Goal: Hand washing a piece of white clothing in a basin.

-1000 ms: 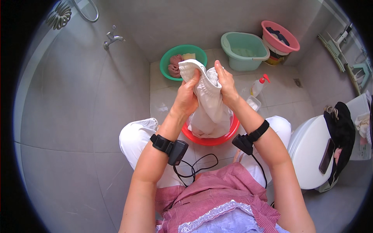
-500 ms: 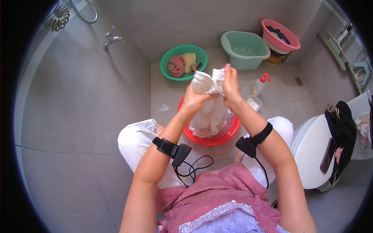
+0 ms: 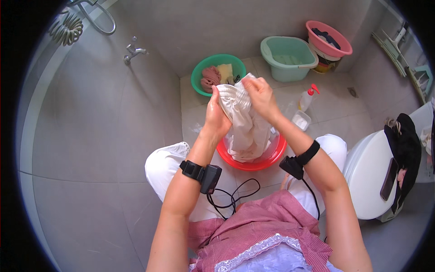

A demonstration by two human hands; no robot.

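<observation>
A wet white garment with a gathered elastic waistband [image 3: 244, 131] hangs from both hands, its lower part down in the red basin [image 3: 251, 167] between my knees. My left hand [image 3: 218, 119] holds the waistband's left side, thumb up along the edge and its other fingers hidden by the cloth. My right hand [image 3: 263, 97] is closed on the waistband's far right part, knuckles up. Beyond the hands stands a green basin [image 3: 196, 80] with a rolled pink cloth [image 3: 210, 78] and a pale yellow cloth [image 3: 224, 72] in it.
Right of the red basin are a pump bottle with a red top [image 3: 306, 98] and a small white tub [image 3: 301, 120]. A mint green tub [image 3: 290, 59] and pink basin [image 3: 333, 40] stand behind. A phone [image 3: 389, 179] and black garment [image 3: 402, 149] lie on the toilet lid [image 3: 364, 181].
My hands have moved apart, spreading the bunched waistband wider. The right hand has turned from an upright, flat pose to a closed grip. The view has shifted slightly.
</observation>
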